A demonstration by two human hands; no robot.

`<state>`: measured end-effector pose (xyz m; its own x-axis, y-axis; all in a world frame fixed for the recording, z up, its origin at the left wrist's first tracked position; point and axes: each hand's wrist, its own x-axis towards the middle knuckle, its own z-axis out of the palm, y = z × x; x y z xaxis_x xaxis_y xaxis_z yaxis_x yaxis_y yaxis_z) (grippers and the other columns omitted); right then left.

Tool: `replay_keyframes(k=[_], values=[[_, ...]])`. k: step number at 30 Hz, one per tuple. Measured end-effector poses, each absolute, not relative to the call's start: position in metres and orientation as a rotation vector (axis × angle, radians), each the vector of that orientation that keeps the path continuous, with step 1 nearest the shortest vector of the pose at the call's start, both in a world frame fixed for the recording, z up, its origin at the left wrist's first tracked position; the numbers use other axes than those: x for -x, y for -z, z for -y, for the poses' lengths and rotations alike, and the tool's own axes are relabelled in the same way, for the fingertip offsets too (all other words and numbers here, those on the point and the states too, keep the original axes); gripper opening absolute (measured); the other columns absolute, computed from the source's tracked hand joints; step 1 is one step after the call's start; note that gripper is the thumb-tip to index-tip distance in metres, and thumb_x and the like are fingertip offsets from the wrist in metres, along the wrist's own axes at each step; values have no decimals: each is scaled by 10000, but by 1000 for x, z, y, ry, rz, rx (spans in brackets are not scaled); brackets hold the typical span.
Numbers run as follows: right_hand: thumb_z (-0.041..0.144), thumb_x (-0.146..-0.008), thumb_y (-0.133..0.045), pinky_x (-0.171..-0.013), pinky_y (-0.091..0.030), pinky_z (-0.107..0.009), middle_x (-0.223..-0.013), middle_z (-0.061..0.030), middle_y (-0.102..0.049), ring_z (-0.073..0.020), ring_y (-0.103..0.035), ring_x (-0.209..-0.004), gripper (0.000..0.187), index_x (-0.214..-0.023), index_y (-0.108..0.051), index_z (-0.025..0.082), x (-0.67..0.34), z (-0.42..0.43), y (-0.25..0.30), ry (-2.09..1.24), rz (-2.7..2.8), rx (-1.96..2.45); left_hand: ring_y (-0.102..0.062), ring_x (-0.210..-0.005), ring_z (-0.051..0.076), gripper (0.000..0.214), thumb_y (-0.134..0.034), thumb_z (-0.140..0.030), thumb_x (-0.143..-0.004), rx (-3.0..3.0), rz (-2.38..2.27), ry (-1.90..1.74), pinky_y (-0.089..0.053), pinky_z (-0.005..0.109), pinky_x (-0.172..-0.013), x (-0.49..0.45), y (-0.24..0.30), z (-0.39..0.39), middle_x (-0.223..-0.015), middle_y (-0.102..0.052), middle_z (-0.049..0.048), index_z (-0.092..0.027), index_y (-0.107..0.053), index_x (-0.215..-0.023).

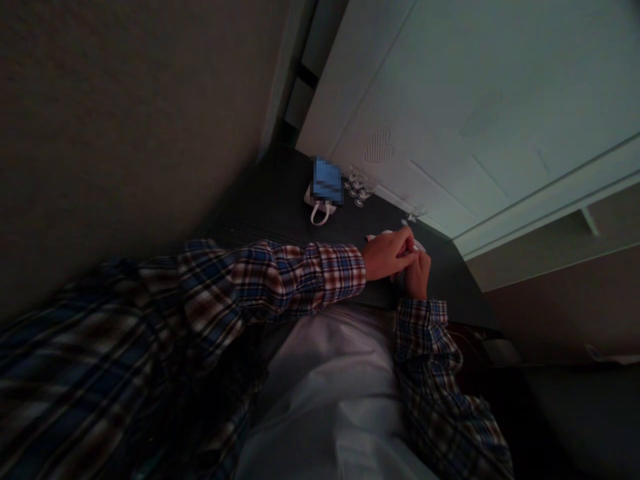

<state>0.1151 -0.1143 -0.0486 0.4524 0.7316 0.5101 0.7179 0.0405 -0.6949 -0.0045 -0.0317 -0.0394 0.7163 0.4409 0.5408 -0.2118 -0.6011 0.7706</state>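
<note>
The room is dim and the view is tilted. My left hand (387, 255) reaches across in a plaid sleeve, its fingers curled over something small and pale on the dark table (280, 200). My right hand (418, 275) is pressed against the left from below, fingers closed around the same spot. What they hold is mostly hidden; only a pale edge (384, 233) shows past the left knuckles.
A white mug (320, 207) with a blurred blue patch stands further back on the table. Several small clear glass pieces (359, 185) lie beside it, and another (411, 217) sits near my hands. A white cabinet with a heart cut-out (379, 146) rises behind.
</note>
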Motion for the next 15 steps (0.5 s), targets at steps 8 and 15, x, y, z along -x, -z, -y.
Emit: replay_keyframes(k=[8,15], values=[[475,-858,-422,-540,-307,-160,-611,-14,-425,-18,-366,-578,426,-672,-436,93,-117,114,50,-25,1264,1679,-438,-716,41,228,-547,-314,-875,-2045,-177,-912,-284,186,-683,5,40,31,-804,-542,-11,-111,-519,-974],[439,-821,-451,-583,-336,-163,-643,-16,-446,-24,-381,-614,377,-672,-436,93,-118,114,50,-53,1280,1672,-439,-736,48,209,-568,-289,-856,-2088,-138,-908,-264,187,-686,6,38,31,-793,-543,-9,-110,-543,-961]])
